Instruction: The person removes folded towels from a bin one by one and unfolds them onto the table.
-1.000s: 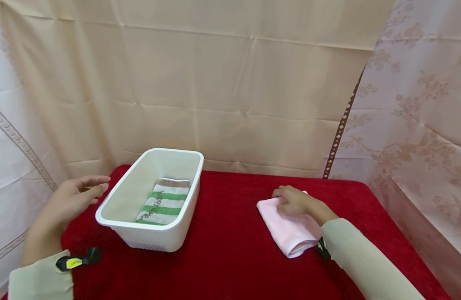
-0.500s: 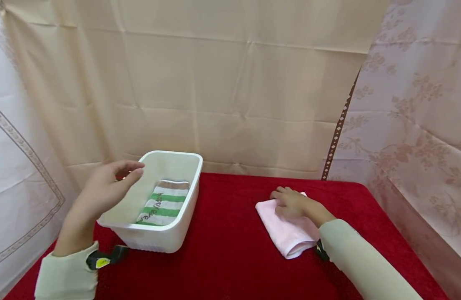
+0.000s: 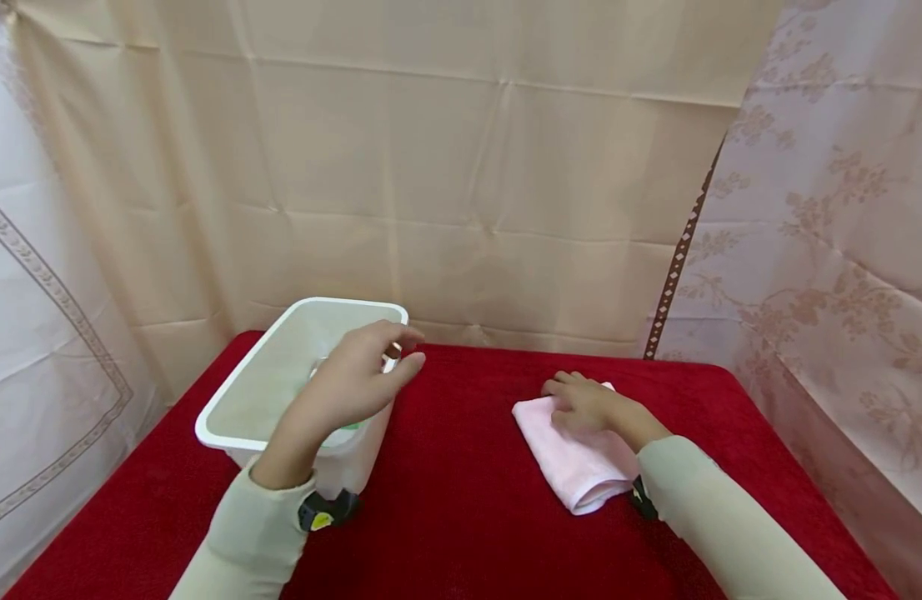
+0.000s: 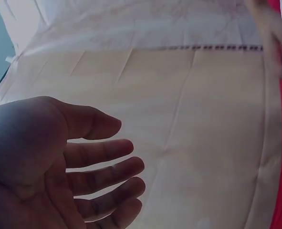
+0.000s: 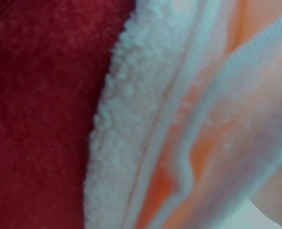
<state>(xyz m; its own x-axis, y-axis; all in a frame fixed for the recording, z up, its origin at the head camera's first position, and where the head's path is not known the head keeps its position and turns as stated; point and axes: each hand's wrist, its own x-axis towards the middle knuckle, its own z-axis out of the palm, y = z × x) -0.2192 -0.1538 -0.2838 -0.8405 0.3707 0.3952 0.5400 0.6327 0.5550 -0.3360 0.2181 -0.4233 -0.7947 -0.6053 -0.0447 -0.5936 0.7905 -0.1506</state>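
Note:
My left hand (image 3: 356,372) is in the air over the right side of the white plastic basin (image 3: 228,440), holding nothing. Its fingers are loosely bent and apart from the thumb in the left wrist view. Behind this hand, a green-striped towel (image 3: 350,427) lies inside the basin, mostly hidden. On the right, my right hand (image 3: 590,408) holds the far edge of a folded pink towel (image 3: 573,462) lying on the red cloth. Its fingertips are partly hidden. Close up in the right wrist view are the pink towel's layered, pale-trimmed edges (image 5: 126,129).
A red cloth (image 3: 461,492) covers the table, and the basin stands at its left. Beige curtain (image 3: 461,167) hangs right behind the table's back edge. Patterned pale curtains (image 3: 844,217) close off the right and left sides.
My left hand has moved right, from beside the basin's left rim across to its right side. The right hand and the pink towel have stayed in place.

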